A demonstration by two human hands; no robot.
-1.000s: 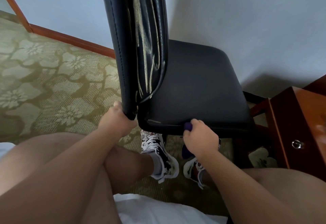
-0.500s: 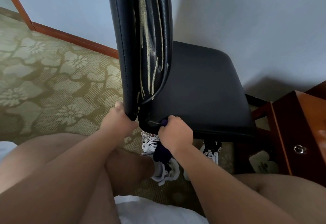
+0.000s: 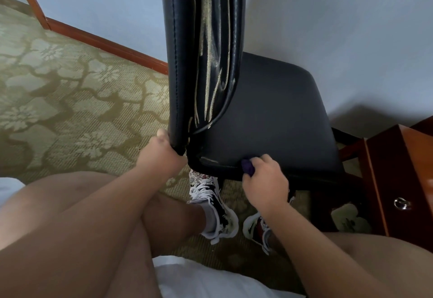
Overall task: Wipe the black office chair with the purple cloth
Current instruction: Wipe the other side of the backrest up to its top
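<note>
View from above of a person seated facing a black office chair (image 3: pixel 269 119) that stands on a green floral carpet (image 3: pixel 70 100) against a pale wall (image 3: pixel 339 28). The chair's tall backrest (image 3: pixel 184 63) rises edge-on at centre, and its seat spreads to the right. The left hand (image 3: pixel 164 154) grips the backrest's lower corner, thumb up along its outer side. The right hand (image 3: pixel 266 180) has its fingers curled round a bunched purple cloth (image 3: pixel 248 168), which it holds against the near edge of the seat. Patterned sneakers (image 3: pixel 210 196) show beneath the chair. A reddish wooden cabinet (image 3: pixel 403 168) stands at right.
</note>
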